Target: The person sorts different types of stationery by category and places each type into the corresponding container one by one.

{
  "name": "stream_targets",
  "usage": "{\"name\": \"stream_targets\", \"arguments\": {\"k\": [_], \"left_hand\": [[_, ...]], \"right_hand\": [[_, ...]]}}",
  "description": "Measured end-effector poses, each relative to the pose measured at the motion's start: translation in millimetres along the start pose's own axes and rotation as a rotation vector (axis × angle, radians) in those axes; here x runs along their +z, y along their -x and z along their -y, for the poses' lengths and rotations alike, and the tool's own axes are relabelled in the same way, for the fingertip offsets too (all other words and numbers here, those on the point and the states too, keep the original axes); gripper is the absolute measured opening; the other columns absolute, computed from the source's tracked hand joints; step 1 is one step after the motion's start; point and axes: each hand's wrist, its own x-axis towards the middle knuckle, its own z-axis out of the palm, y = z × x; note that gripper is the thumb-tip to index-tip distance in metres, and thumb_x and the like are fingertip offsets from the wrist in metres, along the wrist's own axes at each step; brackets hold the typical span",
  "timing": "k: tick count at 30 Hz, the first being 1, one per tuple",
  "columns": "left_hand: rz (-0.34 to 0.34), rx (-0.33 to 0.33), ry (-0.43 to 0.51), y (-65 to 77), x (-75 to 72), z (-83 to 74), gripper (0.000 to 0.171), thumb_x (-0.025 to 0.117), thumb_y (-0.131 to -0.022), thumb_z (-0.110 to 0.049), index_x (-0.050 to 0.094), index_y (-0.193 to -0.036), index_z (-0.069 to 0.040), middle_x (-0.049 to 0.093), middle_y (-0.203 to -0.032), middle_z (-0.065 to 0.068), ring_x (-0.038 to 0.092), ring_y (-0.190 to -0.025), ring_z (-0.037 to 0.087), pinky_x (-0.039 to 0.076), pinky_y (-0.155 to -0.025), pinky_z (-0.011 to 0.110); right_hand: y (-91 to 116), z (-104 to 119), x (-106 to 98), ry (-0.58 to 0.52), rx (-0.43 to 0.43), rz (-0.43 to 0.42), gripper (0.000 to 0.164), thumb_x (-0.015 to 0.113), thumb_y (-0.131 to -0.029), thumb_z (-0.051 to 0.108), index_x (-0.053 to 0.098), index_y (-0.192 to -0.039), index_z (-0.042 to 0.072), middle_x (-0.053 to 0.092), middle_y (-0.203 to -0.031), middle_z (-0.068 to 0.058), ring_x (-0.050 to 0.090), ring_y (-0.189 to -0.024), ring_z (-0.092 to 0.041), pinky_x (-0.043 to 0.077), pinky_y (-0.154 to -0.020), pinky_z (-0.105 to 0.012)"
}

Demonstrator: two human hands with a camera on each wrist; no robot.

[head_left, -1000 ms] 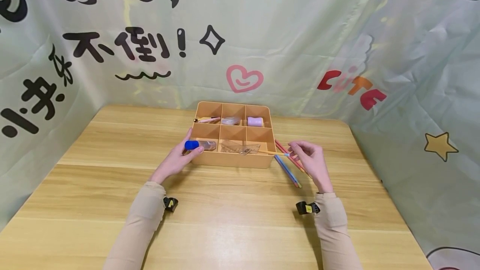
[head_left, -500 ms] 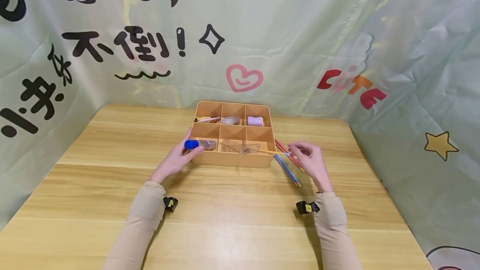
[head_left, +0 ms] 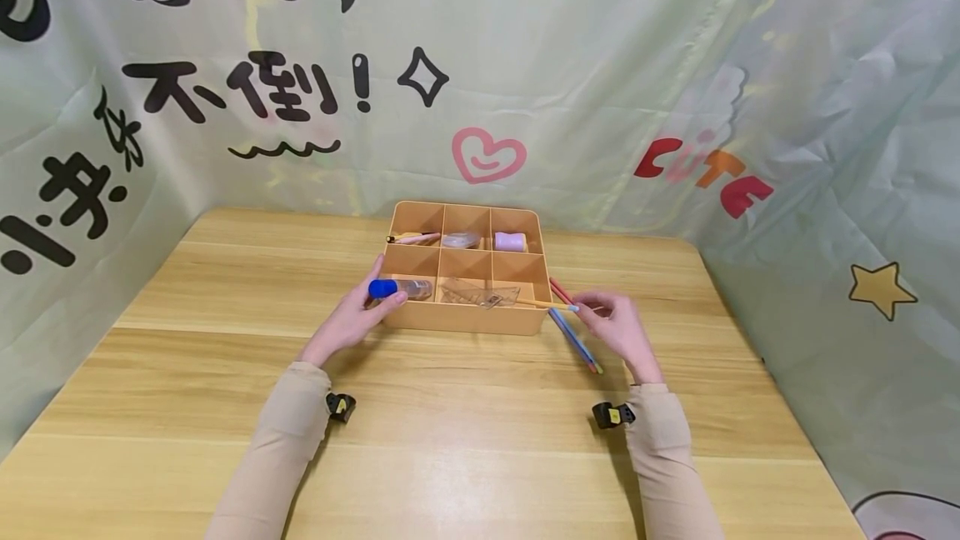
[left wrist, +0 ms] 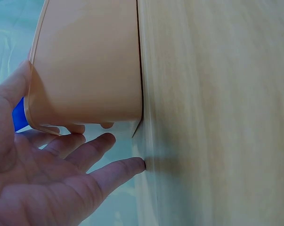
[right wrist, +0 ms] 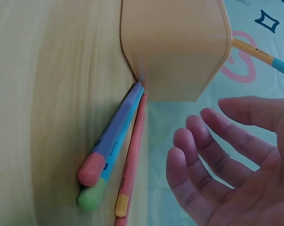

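An orange six-compartment organizer box [head_left: 465,321] stands at the back of the table. My left hand [head_left: 352,315] holds its front left corner, thumb over the rim beside a blue-capped bottle [head_left: 405,289] and fingers along the side. A yellow pencil with a blue end [head_left: 543,304] sticks out over the front right rim. My right hand [right wrist: 236,155] is near that end; the right wrist view shows loosely bent fingers holding nothing, apart from the pencil. A blue pencil and a purple pencil [right wrist: 118,122] lie on the table against the box, with red pencils [right wrist: 132,160] alongside.
In the box are a clear set square [head_left: 480,295], a lilac cylinder [head_left: 510,242], a clear oval item [head_left: 461,241] and several pens [head_left: 416,238]. A printed cloth [head_left: 600,65] hangs behind and beside the wooden table [head_left: 465,440].
My right hand has shifted slightly left and toward the box, its fingers lower near the yellow pencil's end. The left hand and the box have stayed put.
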Motion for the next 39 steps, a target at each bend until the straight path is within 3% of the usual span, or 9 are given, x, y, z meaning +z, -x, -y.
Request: {"name": "stream_targets", "arguments": {"k": [5, 13, 26, 32, 39], "left_hand": [[-0.002, 0.002, -0.001, -0.4, -0.3, 0.0, 0.086, 0.054, -0.096, -0.043, 0.000, -0.155, -0.012, 0.029, -0.147, 0.033, 0.037, -0.129, 0.041, 0.032, -0.109, 0.052], [-0.003, 0.003, -0.013, -0.3, -0.3, 0.4, 0.086, 0.054, -0.096, -0.044, 0.001, -0.155, -0.011, 0.029, -0.147, 0.033, 0.037, -0.129, 0.041, 0.031, -0.109, 0.052], [-0.003, 0.006, -0.019, -0.4, -0.2, 1.1, 0.086, 0.053, -0.096, -0.044, 0.000, -0.155, -0.012, 0.026, -0.148, 0.034, 0.036, -0.130, 0.042, 0.031, -0.109, 0.053], [0.000, 0.004, -0.019, -0.7, 0.0, 2.6, 0.086, 0.053, -0.096, -0.044, -0.001, -0.155, -0.015, 0.028, -0.147, 0.034, 0.036, -0.130, 0.042, 0.031, -0.109, 0.053], [-0.003, 0.003, -0.006, -0.5, 0.6, 3.0, 0.087, 0.054, -0.095, -0.044, 0.000, -0.156, -0.014, 0.032, -0.145, 0.034, 0.038, -0.129, 0.041, 0.030, -0.109, 0.053]], "right_hand": [[1.0, -1.5, 1.5, 0.092, -0.028, 0.029, 0.020, 0.061, -0.091, 0.007, 0.069, -0.102, -0.008, 0.069, -0.093, -0.023, 0.064, -0.079, -0.032, 0.053, -0.068, -0.041], [2.3, -3.9, 2.5, 0.159, 0.055, 0.091, 0.021, 0.062, -0.091, 0.009, 0.069, -0.102, -0.007, 0.070, -0.096, -0.021, 0.064, -0.084, -0.031, 0.054, -0.074, -0.047], [2.0, -6.4, 5.2, 0.201, 0.044, 0.153, 0.009, 0.064, -0.088, 0.003, 0.068, -0.089, -0.005, 0.069, -0.083, -0.016, 0.061, -0.076, -0.025, 0.053, -0.071, -0.043], [1.3, -7.7, 6.0, 0.219, 0.070, 0.192, 0.008, 0.065, -0.087, 0.004, 0.068, -0.088, -0.003, 0.069, -0.080, -0.013, 0.060, -0.071, -0.019, 0.051, -0.065, -0.036], [1.2, -8.2, 6.2, 0.278, 0.114, 0.197, 0.010, 0.066, -0.087, 0.010, 0.070, -0.089, 0.000, 0.070, -0.083, -0.009, 0.060, -0.075, -0.019, 0.052, -0.068, -0.040]]}}
